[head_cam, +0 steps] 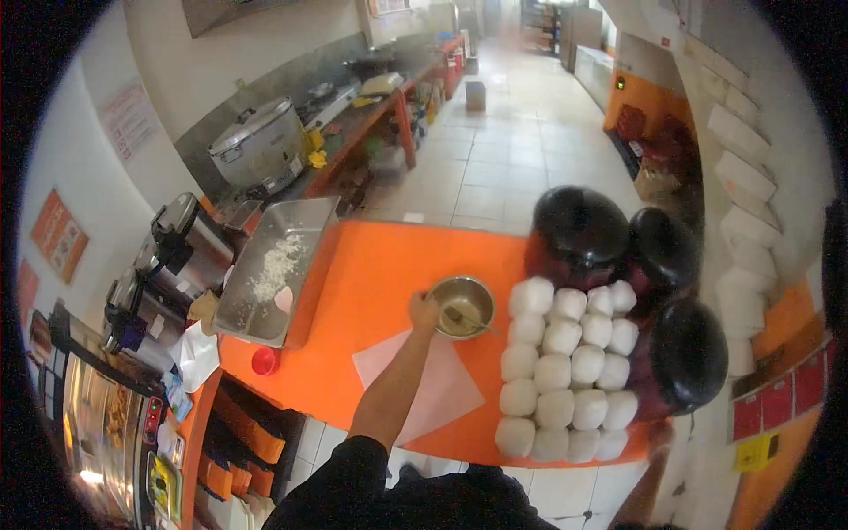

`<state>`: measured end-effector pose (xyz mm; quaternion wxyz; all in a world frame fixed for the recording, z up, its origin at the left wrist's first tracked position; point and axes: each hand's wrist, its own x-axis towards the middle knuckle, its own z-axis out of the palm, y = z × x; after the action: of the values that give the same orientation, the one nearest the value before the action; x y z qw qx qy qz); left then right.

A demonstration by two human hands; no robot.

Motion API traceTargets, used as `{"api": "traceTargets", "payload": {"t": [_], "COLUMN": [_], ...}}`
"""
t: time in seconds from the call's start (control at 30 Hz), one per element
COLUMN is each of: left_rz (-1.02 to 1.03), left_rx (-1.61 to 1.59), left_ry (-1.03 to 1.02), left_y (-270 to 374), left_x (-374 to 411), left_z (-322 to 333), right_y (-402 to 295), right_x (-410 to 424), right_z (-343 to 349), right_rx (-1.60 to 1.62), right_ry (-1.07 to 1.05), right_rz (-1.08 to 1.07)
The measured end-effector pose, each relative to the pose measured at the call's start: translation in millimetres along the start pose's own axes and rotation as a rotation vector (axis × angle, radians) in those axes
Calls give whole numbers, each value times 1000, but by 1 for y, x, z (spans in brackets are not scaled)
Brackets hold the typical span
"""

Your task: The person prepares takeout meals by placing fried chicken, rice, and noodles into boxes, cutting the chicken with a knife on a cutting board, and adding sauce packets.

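Note:
My left hand (424, 310) grips the left rim of a round metal bowl (473, 295). A spoon-like utensil lies in the bowl, its handle over the right rim, with a little liquid-like content under it. A sheet of white paper (442, 391) lies on the orange tabletop (377, 265), partly under my left forearm. Blurred at the table's right front corner is my right hand (659, 434); its fingers cannot be made out. Rows of rounded white bundles (555, 371) stand stacked to the bowl's right.
At the left, a deep metal tray (311, 271) holds white grains like rice and a pink scoop-like piece. Near it stands a red cup (265, 361). Large dark-lidded containers (580, 225) line the right side. Metal cookers (192, 245) and a glass-fronted food warmer (99, 424) stand far left.

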<state>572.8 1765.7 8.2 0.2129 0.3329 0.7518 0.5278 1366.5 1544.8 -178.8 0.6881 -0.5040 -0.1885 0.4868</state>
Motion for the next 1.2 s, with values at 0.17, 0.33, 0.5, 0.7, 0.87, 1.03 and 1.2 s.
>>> {"api": "traceTargets", "payload": {"t": [0.17,0.33,0.5,0.7,0.87,1.03,1.2], "left_rz": [-2,-21,193,-223,-559,-603,-624], "left_rx": [41,101,11,-380,-459,-891,-856], "left_ry": [107,6,-3,-469,-56,558,950], "left_y": [-16,-13,-25,-19,-117,-186,-237], "left_x": [-5,-14,-11,-175,-313,-462,-577], "left_z": [11,28,-20,-250,-367,-464,-546], "right_y": [5,-73,-160,-238,-69,-9,106], "right_x": [-13,-101,-165,-213,-209,-412,-591], "right_z": [37,71,121,306,378,555,612], "right_rx": [-166,-746,-343,-872,-531,-664,-965], "right_ry": [-10,-242,-388,-1346,-1011,-1652,-1773], "right_rz": [39,-280,-196,-834,-128,-590,566]}}
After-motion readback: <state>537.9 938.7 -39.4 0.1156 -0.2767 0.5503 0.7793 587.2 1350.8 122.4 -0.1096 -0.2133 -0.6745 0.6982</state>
